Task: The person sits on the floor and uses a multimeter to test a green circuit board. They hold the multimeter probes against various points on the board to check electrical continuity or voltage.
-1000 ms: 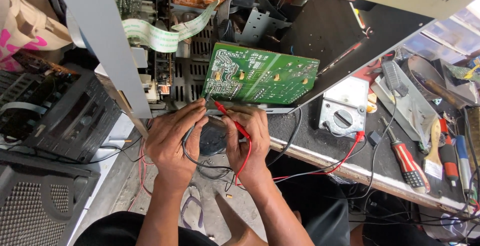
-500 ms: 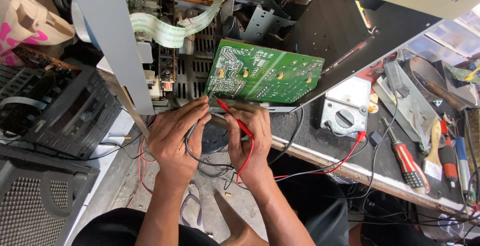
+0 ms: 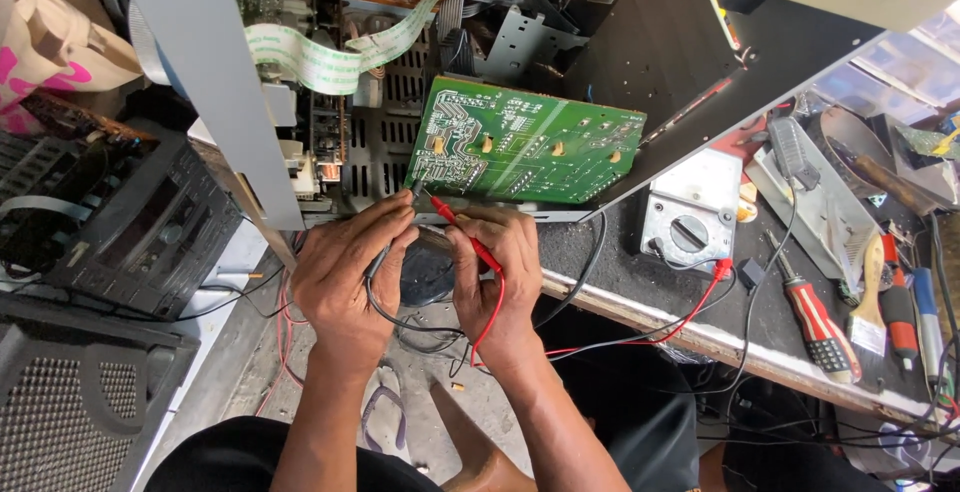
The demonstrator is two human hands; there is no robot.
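Green rectangular printed circuit board [image 3: 530, 142]: solder side up, tilted over the near edge of the opened grey metal chassis [image 3: 640, 52], left corner dipped toward the hands, so the tracks lie exposed for probing.

Left hand [image 3: 345, 277]: near centre, fingers clenched around a slim black test probe [image 3: 392, 235], tip aimed at the board's near left corner. Knuckles close beside the right hand, apparently for steadiness.

Right hand [image 3: 495, 277]: just right of the left, fingers pinching a slim red test probe [image 3: 462, 230], held slanted, tip up and left, close to the black tip at the same corner; actual contact too small to tell.

Red lead wire [image 3: 640, 337]: looping under the right wrist, then running right along the table edge to the meter.

Grey boxy analogue multimeter with black rotary dial [image 3: 690, 217]: flat on the dark table [image 3: 640, 282], right of the board, face up, readable at a glance.

Red-handled screwdriver [image 3: 818, 322]: on the table further right, among other hand tools.

White flat ribbon cable [image 3: 340, 57]: far left, arching across the chassis interior.

Black audio unit [image 3: 130, 227]: left, below table level.
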